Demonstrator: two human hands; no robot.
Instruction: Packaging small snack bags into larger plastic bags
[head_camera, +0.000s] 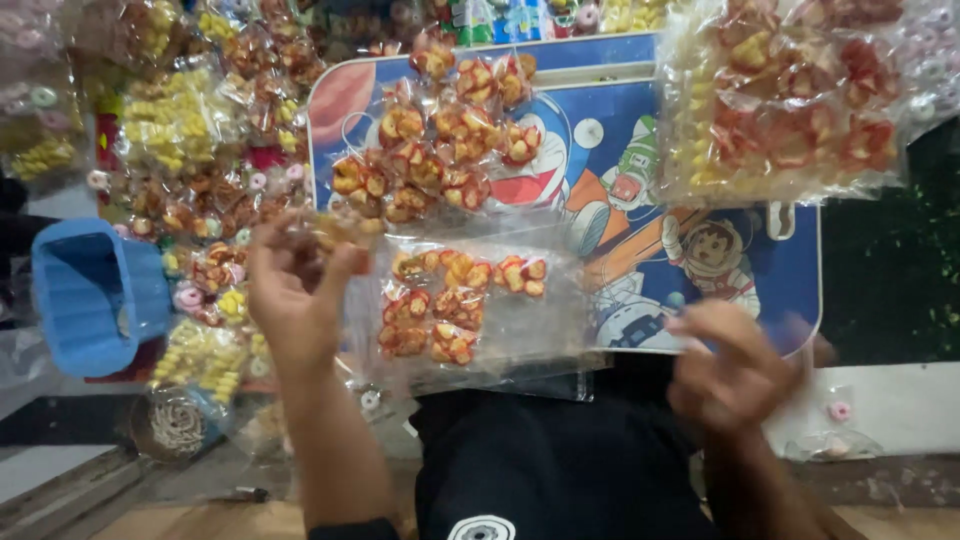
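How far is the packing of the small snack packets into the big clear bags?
Done: one full clear bag lies at the top right of the cartoon tray. In hand: the left hand holds a small packet beside the half-filled bag; the right hand is blurred. Left: loose packets on the tray.
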